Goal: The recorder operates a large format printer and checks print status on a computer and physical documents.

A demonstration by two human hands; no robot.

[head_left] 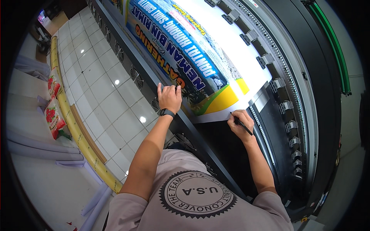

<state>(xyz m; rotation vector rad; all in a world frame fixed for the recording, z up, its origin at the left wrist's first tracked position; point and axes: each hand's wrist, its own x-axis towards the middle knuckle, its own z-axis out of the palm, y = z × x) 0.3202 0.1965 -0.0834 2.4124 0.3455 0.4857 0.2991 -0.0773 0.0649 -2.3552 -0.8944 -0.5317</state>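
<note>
1. Left hand (169,99), fingers loosely spread, rests at the left edge of the banner (181,57); right hand (244,119) pinches a slim tool (244,127).
2. Printer (287,27): large, dark, banner draped across it.
3. Banner: white end margin (217,116) by the right hand, apparently being trimmed or marked.
4. Tool: black, pen or cutter unclear; next move probably needs steady guidance.
</note>
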